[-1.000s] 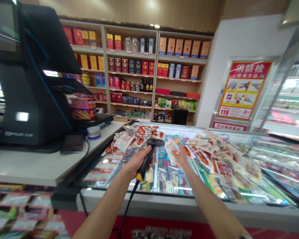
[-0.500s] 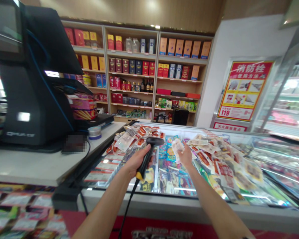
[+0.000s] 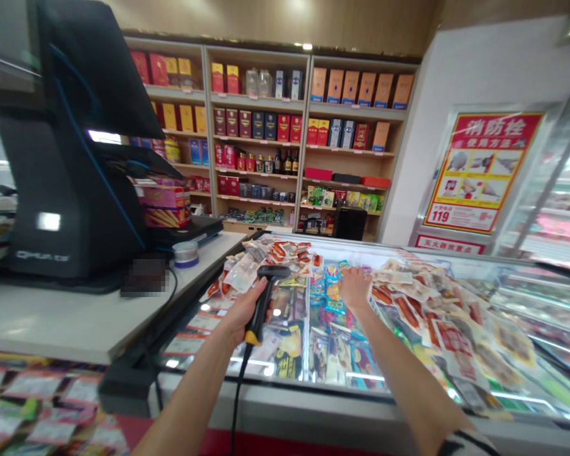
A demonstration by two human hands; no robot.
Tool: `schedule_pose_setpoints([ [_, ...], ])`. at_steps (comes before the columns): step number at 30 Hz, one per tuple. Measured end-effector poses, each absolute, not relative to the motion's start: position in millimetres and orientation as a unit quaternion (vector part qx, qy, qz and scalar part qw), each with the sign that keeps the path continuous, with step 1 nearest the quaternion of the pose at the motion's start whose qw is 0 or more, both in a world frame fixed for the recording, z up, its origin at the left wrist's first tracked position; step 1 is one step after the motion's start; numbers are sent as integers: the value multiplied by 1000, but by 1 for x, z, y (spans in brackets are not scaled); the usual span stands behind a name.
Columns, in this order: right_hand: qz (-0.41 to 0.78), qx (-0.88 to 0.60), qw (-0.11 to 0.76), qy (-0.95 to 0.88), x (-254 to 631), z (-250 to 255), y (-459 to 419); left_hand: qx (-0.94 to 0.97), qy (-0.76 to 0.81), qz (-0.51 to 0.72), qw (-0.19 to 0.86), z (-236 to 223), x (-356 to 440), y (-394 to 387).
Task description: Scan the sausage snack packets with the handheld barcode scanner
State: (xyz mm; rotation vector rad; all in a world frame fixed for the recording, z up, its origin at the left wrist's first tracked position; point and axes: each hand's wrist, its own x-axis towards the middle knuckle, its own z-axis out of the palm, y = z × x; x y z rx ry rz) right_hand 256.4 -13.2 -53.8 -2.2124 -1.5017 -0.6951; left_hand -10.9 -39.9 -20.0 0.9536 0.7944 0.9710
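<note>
My left hand (image 3: pixel 244 315) is wrapped round the handle of a black and yellow barcode scanner (image 3: pixel 257 311), its head pointing away over the glass-topped freezer (image 3: pixel 308 358). A cable hangs from the handle's lower end. Over the glass, my right hand (image 3: pixel 356 288) has its fingers curled at the near left edge of a pile of vacuum-packed sausages (image 3: pixel 411 311). Whatever those fingers hold is hidden behind the hand. Another pile of packed sausages (image 3: pixel 278 252) lies beyond the scanner. Blue snack packets (image 3: pixel 333 294) show through the glass beneath my right hand.
At the left, a black cash register (image 3: pixel 71 209) stands on a white counter (image 3: pixel 66 323), with a round tub (image 3: pixel 185 254) near the counter's edge. Shelves (image 3: pixel 261 99) of boxed goods and bottles line the back. A red and yellow poster (image 3: pixel 484 174) hangs on the right wall.
My right hand has moved from the middle toward the right pile. The white packet it held is no longer visible in it. The scanner in my left hand has shifted slightly left.
</note>
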Motion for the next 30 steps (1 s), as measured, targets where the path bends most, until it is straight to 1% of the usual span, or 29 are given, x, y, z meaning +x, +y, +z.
schedule_pose_setpoints([
  [3, -187, -784, 155, -572, 229, -49, 17, 426, 356, 434, 709, -28, -19, -32],
  [9, -107, -707, 205, -668, 182, -53, 58, 432, 342, 438, 710, -36, -30, -21],
  [15, -36, -730, 222, -645, 173, -58, 76, 431, 363, 423, 709, -35, -28, -22],
  [20, -63, -710, 232, -662, 180, -64, 69, 426, 361, 424, 713, -33, -23, -25],
  [27, -89, -732, 285, -612, 160, -72, 61, 437, 360, 414, 713, -23, -20, -37],
  [30, -108, -705, 323, -623, 167, -74, 56, 446, 357, 417, 707, -19, -25, -42],
])
